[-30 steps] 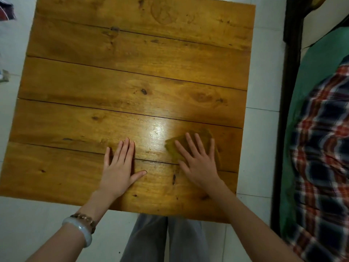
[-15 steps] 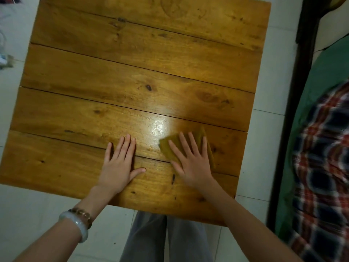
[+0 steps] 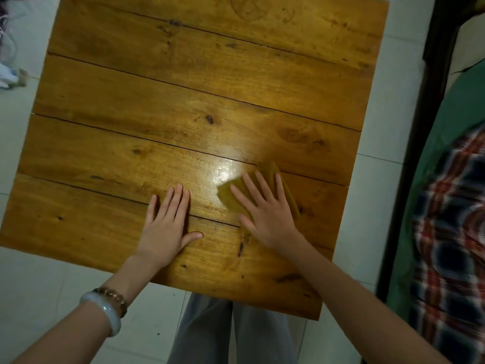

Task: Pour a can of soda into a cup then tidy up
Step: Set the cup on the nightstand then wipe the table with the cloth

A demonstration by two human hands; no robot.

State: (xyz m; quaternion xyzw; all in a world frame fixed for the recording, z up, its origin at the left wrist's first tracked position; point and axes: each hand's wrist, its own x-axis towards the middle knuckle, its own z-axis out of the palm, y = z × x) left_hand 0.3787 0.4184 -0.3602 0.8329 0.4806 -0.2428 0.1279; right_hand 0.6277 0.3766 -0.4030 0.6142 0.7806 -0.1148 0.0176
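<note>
Since half a second ago your right hand (image 3: pixel 267 222) has slid the cloth (image 3: pixel 227 197) a little further up the table (image 3: pixel 183 101) and closer to the left hand (image 3: pixel 165 232). The cloth's far corner now reaches the seam between two planks, just beside the bright glare patch (image 3: pixel 227 169). Your left hand has not shifted on the table. It lies flat near the table's near edge, fingers straight and together, thumb out to the side, gripping nothing.

Your right hand's fingers are spread and straight, pressing the olive cloth flat against the table rather than clutching it. The cloth sits on the near right part of the table, and your palm hides most of its middle, so only its edges show around the fingers.

A white bangle (image 3: pixel 111 317) and a bead bracelet (image 3: pixel 114 295) ring your left wrist, off the table's near edge. Grey trousers (image 3: pixel 231 334) show below that edge. Right of the table, past a strip of pale tiled floor (image 3: pixel 378 127), stands a dark wooden frame (image 3: pixel 425 127), then green fabric (image 3: pixel 446 122) and a plaid cloth (image 3: pixel 451 232).
</note>
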